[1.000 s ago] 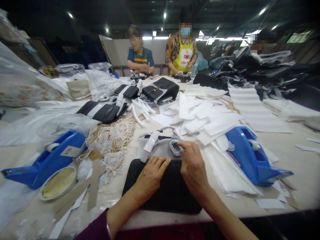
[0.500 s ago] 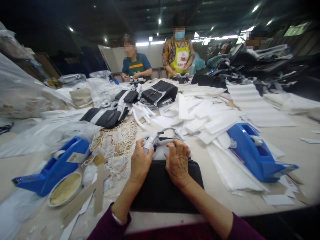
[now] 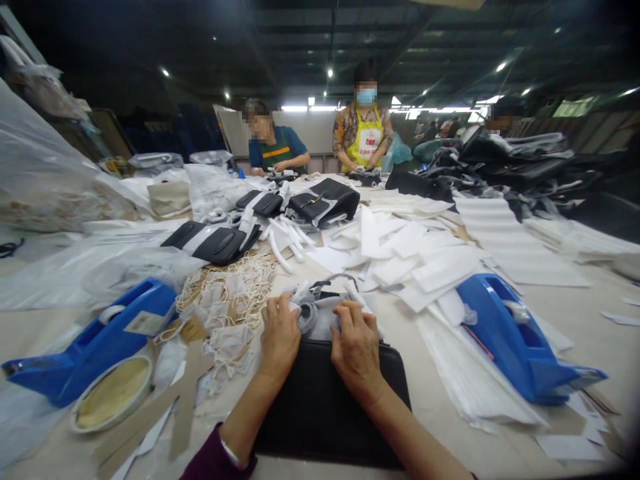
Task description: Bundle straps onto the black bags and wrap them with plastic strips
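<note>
A black bag (image 3: 325,407) lies flat on the table in front of me. My left hand (image 3: 279,337) rests at its far edge, fingers curled on the wrapped white strap (image 3: 306,313) bundled there. My right hand (image 3: 356,343) sits beside it, fingers bent and pressing on the same wrapped strap bundle at the bag's top edge. Grey and white wrapping (image 3: 325,297) covers the strap and handle parts between and beyond both hands.
Blue tape dispensers stand left (image 3: 95,340) and right (image 3: 515,343). Tags with strings (image 3: 230,287) and cardboard strips (image 3: 165,407) lie left. White foam sheets (image 3: 425,260) pile at right. More black bags (image 3: 320,200) lie farther back, where two people (image 3: 365,137) work.
My view has tilted up a little. Both hands have closed in together on the strap bundle at the bag's far edge; the left hand moved from the bag's top up to the wrapping.
</note>
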`<state>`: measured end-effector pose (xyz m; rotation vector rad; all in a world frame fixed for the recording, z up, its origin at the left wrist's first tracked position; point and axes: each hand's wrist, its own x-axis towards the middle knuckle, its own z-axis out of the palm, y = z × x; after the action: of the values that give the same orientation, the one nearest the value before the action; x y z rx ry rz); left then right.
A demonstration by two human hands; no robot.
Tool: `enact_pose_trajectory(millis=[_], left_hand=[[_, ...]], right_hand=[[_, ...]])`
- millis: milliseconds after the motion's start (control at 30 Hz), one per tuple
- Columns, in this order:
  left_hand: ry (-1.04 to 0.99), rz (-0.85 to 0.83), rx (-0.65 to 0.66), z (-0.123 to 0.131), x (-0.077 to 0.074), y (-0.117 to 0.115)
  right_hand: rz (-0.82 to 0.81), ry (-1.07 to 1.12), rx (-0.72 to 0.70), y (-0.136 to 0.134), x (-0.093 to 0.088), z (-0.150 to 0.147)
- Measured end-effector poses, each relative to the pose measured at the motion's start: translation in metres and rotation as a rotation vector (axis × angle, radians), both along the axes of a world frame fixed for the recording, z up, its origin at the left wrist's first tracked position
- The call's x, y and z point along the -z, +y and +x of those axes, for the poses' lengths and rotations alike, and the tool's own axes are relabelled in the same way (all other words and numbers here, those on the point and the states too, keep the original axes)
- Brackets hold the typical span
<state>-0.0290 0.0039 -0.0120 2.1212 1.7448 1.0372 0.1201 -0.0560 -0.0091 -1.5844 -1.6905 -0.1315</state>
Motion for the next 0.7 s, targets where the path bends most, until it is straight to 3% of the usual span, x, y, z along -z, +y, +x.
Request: enact_pose_trajectory(millis=[167,300,367,433,500,533,600,700], left_hand=[[0.008,0.102,0.013,-0.003,-0.004,0.000],[-0.052,0.261,0.080,0.007,-0.029,0.006],[-0.091,0.268,0.201,0.020,-0.044,0.011],[-0.139,0.173,0.421,0.036,-0.053,0.019],[-0.130,0.005,0.591,0.052,-0.051,0.030],[-0.085,-0.080,0.617,0.059,-0.047,0.036],[0.070,-0.191,0.572,0.068,-0.033,0.048],[0.297,-0.222,0.502,0.072,-0.016,0.057]], right_hand=[[-0.027,-0.157,0.063,0.003,0.006,-0.005],[0.025,-0.217,0.098,0.000,0.010,-0.005],[0.024,-0.230,0.066,-0.002,0.010,-0.005],[-0.001,-0.236,0.016,-0.003,0.009,-0.005],[-0.019,-0.240,-0.014,-0.003,0.009,-0.005],[-0.019,-0.240,-0.013,-0.002,0.009,-0.005],[-0.013,-0.243,0.000,-0.001,0.009,-0.005],[-0.005,-0.233,0.001,0.000,0.009,-0.006]])
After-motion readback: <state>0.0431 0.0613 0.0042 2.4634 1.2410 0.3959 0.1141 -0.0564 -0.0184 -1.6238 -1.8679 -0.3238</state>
